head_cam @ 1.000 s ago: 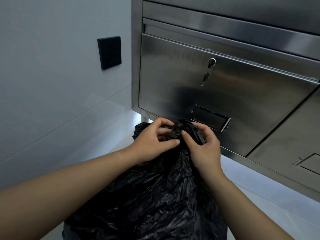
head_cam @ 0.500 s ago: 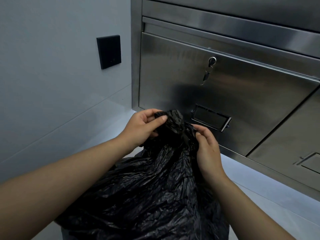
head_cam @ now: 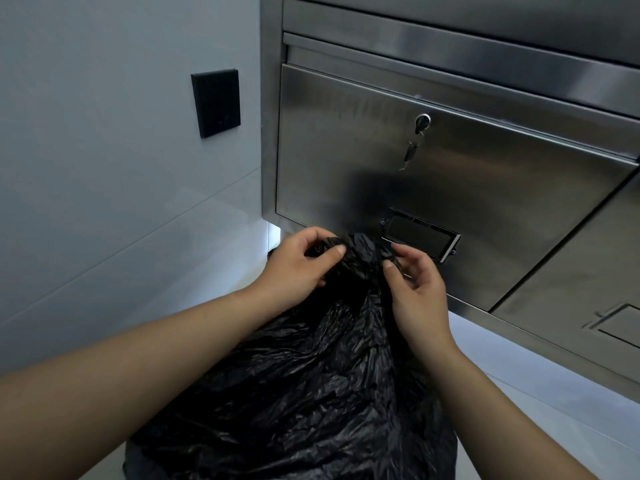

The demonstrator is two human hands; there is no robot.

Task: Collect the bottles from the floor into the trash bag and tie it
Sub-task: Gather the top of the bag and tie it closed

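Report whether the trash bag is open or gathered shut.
Gathered shut: left hand and right hand pinch the trash bag at its bunched neck; knot unclear.

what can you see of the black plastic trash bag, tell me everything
The black plastic trash bag is thin, crinkled and glossy, and bulges; its contents are hidden. It sits in front of the stainless steel cabinet, with its base out of frame. Its mouth is gathered into a bunched neck at the top. The left hand grips that neck and the right hand pinches it. Whether a knot is tied cannot be told.
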